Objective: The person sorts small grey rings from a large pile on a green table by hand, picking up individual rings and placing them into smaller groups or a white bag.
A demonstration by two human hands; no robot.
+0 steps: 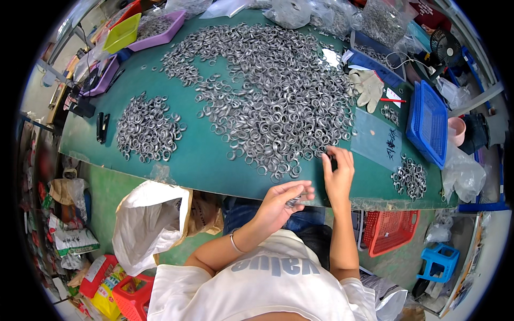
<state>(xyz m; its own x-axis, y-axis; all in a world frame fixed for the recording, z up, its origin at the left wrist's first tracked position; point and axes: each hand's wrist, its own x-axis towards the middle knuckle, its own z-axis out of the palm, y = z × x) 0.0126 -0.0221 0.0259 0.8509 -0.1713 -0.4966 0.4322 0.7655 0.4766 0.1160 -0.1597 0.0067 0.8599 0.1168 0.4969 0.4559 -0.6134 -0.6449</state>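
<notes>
A large heap of small grey metal rings [284,96] covers the middle of the green table [203,171]. My left hand [281,206], palm turned up at the table's near edge, is closed around a few metal rings [293,201] that show between its fingers. To its right, my right hand [339,175] reaches to the near right border of the heap. Its thumb and forefinger tips come close together there; what they hold, if anything, is too small to make out. A smaller pile of rings [147,128] lies on the left, and another [409,179] at the right.
Blue baskets [427,123], a pale glove [368,88], a red pen [393,100] and a clear plastic sheet [377,140] are on the right. A black stapler [103,128] lies far left. An open white sack [150,224] stands below the near edge; a red basket [391,232] sits lower right.
</notes>
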